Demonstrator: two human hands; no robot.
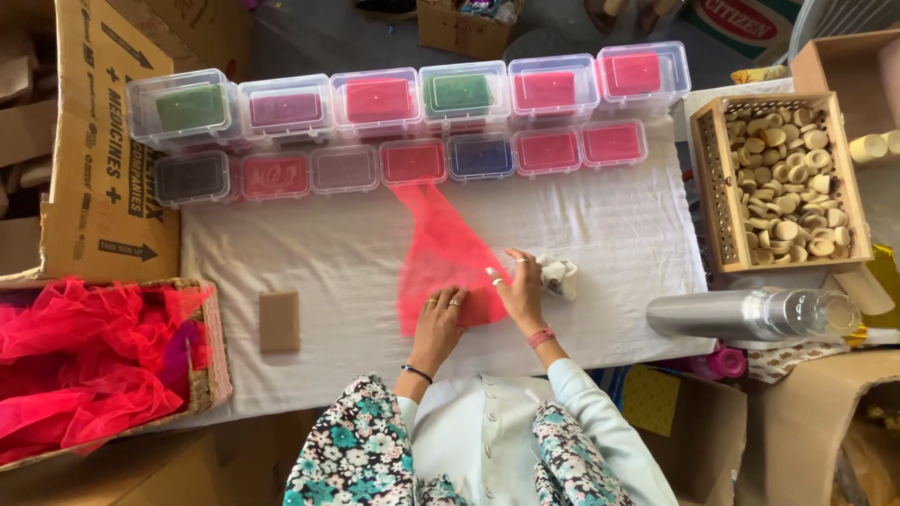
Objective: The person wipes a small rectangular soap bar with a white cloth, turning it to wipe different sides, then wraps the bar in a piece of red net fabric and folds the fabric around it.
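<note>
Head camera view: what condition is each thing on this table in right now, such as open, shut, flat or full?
Red net piece: spread flat on the white cloth.
Left hand: flat on the net's lower edge.
Right hand: pressing the net's right edge.
White wad: crumpled, beside the right hand.
Clear boxes: lids shut, in two rows.
Wooden box: open, full of wooden rounds.
Steel bottle: lying on its side.
Wicker basket: heaped with pink net.

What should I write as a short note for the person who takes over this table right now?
Left hand: flat on the near corner of the pink net piece, pressing it to the white cloth.
Right hand: on the net's right edge, beside a small white crumpled piece.
Net lies spread, not yet folded or wrapped.
More pink net sits in the basket at left; a tan block lies untouched.
</note>
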